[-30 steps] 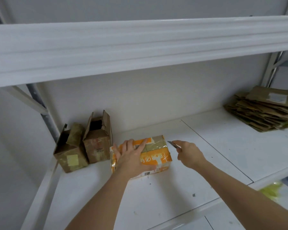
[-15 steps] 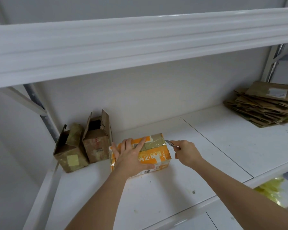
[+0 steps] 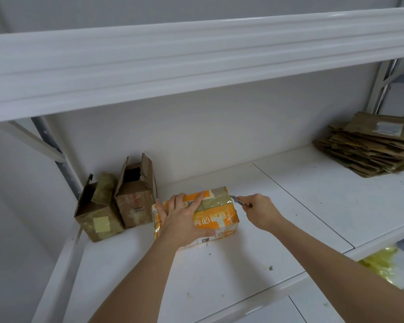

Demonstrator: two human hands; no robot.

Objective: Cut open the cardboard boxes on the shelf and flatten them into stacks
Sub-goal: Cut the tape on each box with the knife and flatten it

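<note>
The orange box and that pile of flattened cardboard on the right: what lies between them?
In the head view, only the right hand with its knife beside the orange box; beyond it, bare white shelf up to the flattened cardboard pile.

2 bare forearms, no sleeves in view; left hand (image 3: 184,220), right hand (image 3: 262,212) ungloved

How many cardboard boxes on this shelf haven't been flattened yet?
3: two open brown boxes, box one and box two, at the back left, and the orange taped box under the hands. None visibly hidden.
</note>
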